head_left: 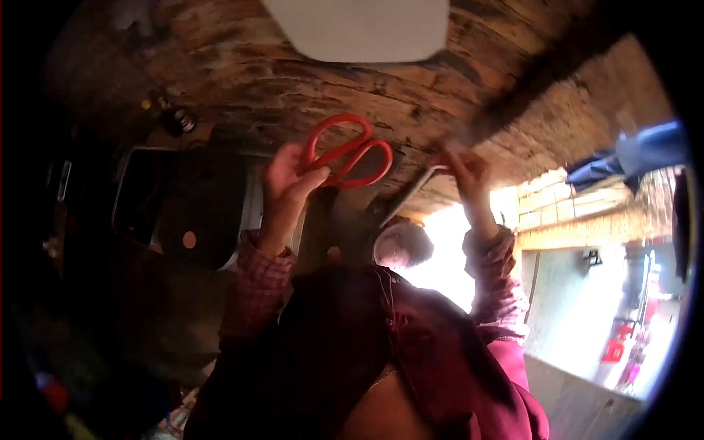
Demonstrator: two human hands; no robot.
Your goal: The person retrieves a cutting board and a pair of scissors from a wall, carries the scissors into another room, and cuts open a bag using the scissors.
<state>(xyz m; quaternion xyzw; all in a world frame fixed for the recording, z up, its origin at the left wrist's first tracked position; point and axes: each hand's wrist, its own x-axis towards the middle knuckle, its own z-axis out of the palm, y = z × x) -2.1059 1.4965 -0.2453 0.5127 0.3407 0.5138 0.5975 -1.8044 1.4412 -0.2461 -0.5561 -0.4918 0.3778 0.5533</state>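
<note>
Step in hand: both hands are raised in front of the body, each with its own implement, above a rough brown wooden surface (279, 88). The implements are held apart, and neither is seen in contact with a workpiece.

Left hand (286, 183): closed around scissors with large red looped handles (367, 142). The thumb presses on the lower loop near its base; the fingers wrap the outer side. Both loops project past the hand toward the right hand, and no finger is seen threaded through them. The blades cannot be made out.

Right hand (468, 172): fingers closed, apparently in a pinch, on the reddish end of a slim grey bar-shaped implement (407, 196). Motion blur and glare obscure this grip, so the implement's type is not confirmed. Its shaft slants down toward a round, bowl-like object (412, 240); whether the two touch cannot be determined.

Adjacent items: a dark, metal-edged box (213, 198) stands beside the left forearm; a pale, smooth panel (359, 29) lies beyond both hands.

Next-move requirement, as a judgement: using the scissors would call for a regrip at the loops, with the right-hand implement held clear or set down first.
</note>
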